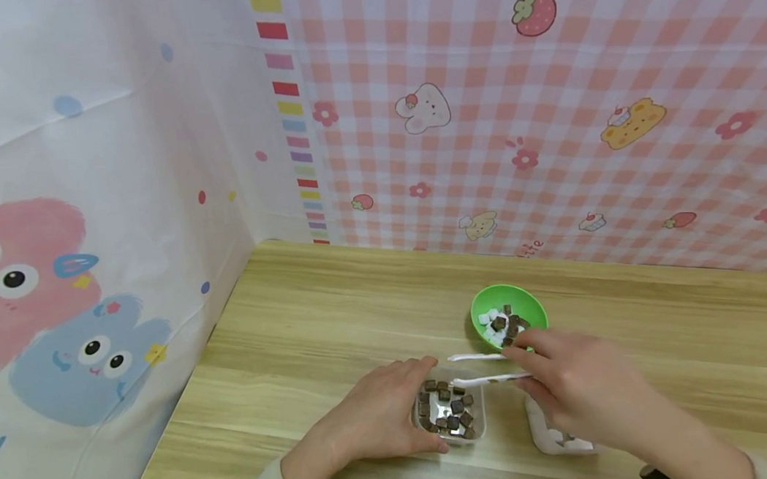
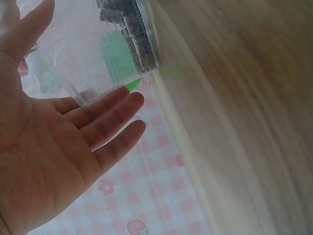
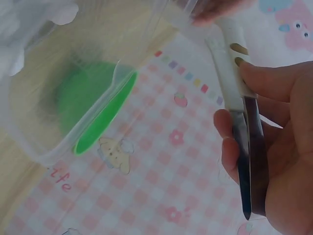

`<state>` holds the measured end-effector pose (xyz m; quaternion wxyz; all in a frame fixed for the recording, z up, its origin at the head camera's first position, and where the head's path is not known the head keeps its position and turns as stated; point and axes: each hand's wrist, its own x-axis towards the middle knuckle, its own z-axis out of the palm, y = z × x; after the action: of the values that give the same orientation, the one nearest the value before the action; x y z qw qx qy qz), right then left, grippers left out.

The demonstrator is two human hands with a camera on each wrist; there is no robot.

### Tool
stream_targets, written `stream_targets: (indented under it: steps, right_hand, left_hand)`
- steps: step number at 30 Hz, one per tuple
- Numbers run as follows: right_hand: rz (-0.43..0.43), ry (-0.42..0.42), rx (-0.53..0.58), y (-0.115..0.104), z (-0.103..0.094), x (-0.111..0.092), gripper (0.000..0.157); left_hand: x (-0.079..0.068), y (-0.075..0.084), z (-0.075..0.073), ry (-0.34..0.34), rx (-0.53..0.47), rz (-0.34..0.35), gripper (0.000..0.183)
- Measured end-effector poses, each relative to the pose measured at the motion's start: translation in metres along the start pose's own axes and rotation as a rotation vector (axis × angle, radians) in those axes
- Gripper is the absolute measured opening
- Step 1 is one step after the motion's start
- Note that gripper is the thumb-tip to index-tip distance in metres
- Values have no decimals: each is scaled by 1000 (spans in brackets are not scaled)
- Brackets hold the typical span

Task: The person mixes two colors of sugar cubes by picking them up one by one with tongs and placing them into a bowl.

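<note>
My left hand holds a clear plastic container between thumb and fingers; several dark brown cubes lie inside it. In the left wrist view, the left fingers extend along the container's side. My right hand grips a pair of tongs with white tips and metal handles. The tongs' tips are spread above the container's back part, with no cube visible between them. Behind stands a green bowl with white and brown cubes.
Under my right hand is a second clear container, partly hidden, with white pieces in it. The wooden table meets a pink checked cloth at the back and a white patterned cloth at the left.
</note>
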<state>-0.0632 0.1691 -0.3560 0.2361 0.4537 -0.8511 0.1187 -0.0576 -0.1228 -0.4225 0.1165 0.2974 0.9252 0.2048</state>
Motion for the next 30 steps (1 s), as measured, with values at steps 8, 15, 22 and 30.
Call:
stream_targets:
  steps: [8,15,22,30]
  right_hand:
    - [-87,-120,-62,-12,4,15,17]
    - [-116,-274,-219,-27,9,27,19]
    - [-116,-335,-319,-41,22,32,14]
    - [-110,-304,-359,-47,32,33,13]
  left_hand:
    - [1,-1,0,8,-7,7,105]
    - [1,-1,0,10,0,14,106]
    - [0,-1,0,10,-11,11,105]
    - [-1,-2,1,20,-12,14,104]
